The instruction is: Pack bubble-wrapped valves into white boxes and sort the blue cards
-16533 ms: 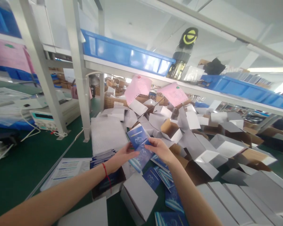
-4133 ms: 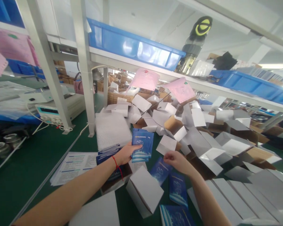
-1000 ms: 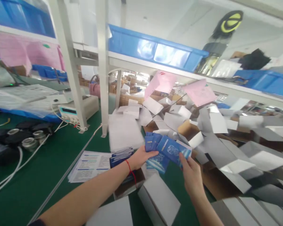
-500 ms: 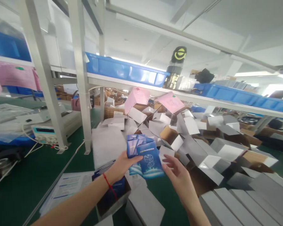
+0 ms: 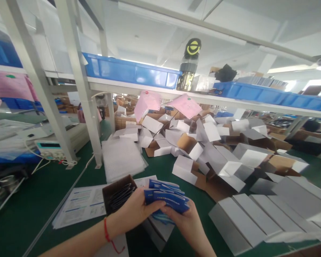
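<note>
While both bare hands meet low over the green counter [image 5: 160, 167], a thick bundle of blue printed booklets [image 5: 168, 200] is held between them, in front of the person and above a white cardboard box [image 5: 162, 230]. The left hand [image 5: 131, 210] is closed around the bundle's left side, its thumb laid across the nearest cover; the right hand [image 5: 191, 223] is curled around the opposite end, thumb also on the face, so neither is spread open. As far as the bundle goes, the booklets are gathered into one handful but not squared: their top edges fan out unevenly, and some lower covers slant out beneath. Just beside the left hand, an open brown-lined box [image 5: 105, 200] already holds a row of thin dark booklets [image 5: 121, 194] standing on edge; how full its near end is cannot be told, since the hand hides it. Printed white sheets [image 5: 81, 205] lie to its left, and a stack of translucent packing sheets [image 5: 121, 159] lies beyond it. Toward the counter's right near edge, several white boxes [image 5: 238, 217] stand side by side with flat tops that look closed, whereas the many white cartons with brown insides [image 5: 230, 157] heaped toward the far edge have flaps gaping, folded up but unclosed.
</note>
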### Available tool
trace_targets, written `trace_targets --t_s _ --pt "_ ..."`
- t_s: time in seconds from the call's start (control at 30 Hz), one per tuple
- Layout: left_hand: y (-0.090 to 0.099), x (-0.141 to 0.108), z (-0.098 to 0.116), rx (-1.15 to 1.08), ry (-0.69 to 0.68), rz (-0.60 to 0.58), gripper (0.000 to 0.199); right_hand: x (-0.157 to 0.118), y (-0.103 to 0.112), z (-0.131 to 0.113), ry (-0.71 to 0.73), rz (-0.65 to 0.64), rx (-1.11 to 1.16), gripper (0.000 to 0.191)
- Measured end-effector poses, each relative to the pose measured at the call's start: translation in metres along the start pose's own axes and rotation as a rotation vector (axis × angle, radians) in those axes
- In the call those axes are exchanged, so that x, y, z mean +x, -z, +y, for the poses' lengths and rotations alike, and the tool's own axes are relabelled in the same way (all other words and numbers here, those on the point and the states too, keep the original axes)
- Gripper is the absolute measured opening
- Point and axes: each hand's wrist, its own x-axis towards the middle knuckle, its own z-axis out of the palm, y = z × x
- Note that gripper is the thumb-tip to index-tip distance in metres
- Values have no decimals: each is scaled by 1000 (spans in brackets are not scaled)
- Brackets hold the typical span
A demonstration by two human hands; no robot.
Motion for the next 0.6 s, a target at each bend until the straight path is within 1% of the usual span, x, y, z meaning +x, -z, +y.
trace_targets --t_s 0.03,0.1,0.13,0.17,0.23,0.33,0.37,0.4,0.47,0.5,0.53,0.6 --pt "0 -3 0 45 58 49 29 -3 2 3 -1 17 -13 21" --pt "-3 -9 0 75 134 175 41 -7 2 10 -29 60 -23 17" --pt "-7 -12 0 66 138 220 50 -9 0 14 -31 67 -15 19" --pt "-12 -16 0 50 124 240 58 -11 -3 19 -27 62 6 24" --pt "-25 -23 1 25 81 247 68 -14 -9 27 -12 42 69 34" --pt "-40 -33 3 5 30 263 70 -18 -14 32 -10 27 112 26" --pt "-43 -35 4 -11 21 276 71 -19 -13 31 -14 21 101 27" --pt "-45 -36 5 -26 18 289 72 -19 -11 30 -13 7 91 33" --pt "-47 -38 7 -26 28 298 77 -20 -7 27 -1 -30 72 49" --pt "-47 -38 8 -11 36 294 79 -20 -6 26 2 -43 67 53" --pt "-48 -38 9 2 45 285 80 -20 -6 25 0 -56 66 51" --pt "-48 -39 11 -6 54 265 83 -20 -8 25 -16 -76 64 36"
